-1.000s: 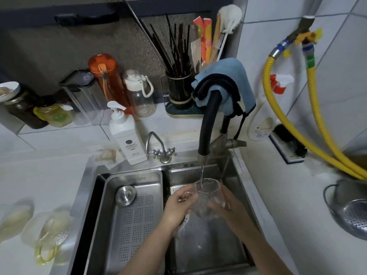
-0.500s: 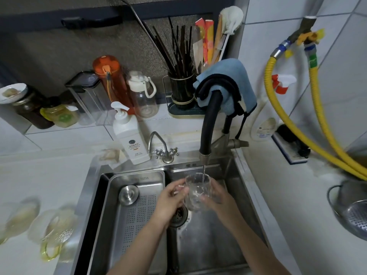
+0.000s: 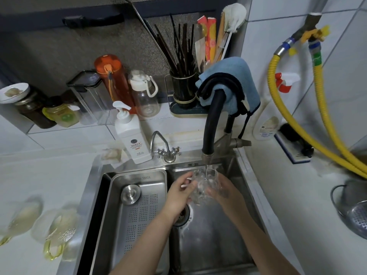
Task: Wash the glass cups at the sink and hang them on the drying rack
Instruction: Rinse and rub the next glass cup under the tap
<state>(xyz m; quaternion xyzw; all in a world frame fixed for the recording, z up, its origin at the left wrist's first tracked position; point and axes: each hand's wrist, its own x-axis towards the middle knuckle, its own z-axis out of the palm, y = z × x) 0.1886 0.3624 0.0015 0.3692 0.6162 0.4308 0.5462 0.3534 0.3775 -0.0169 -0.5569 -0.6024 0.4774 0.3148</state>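
Observation:
A clear glass cup (image 3: 204, 184) is held upright under the black faucet (image 3: 212, 124), and a thin stream of water runs into it. My left hand (image 3: 178, 193) grips the cup's left side near its handle. My right hand (image 3: 222, 191) wraps around the cup's right side from behind. Both hands are over the steel sink (image 3: 246, 195), above the drain (image 3: 183, 215). Two more glass cups with yellow handles (image 3: 57, 231) (image 3: 21, 217) lie blurred on the counter at the left.
A perforated steel tray (image 3: 139, 215) with a round lid fills the sink's left part. A soap dispenser (image 3: 131, 135), a small tap (image 3: 164, 147), bottles, jars and a utensil holder (image 3: 184, 88) line the back. Yellow hoses (image 3: 288, 124) and a metal colander (image 3: 355, 211) sit at the right.
The cup and both hands have risen closer to the faucet spout, and the view has shifted slightly.

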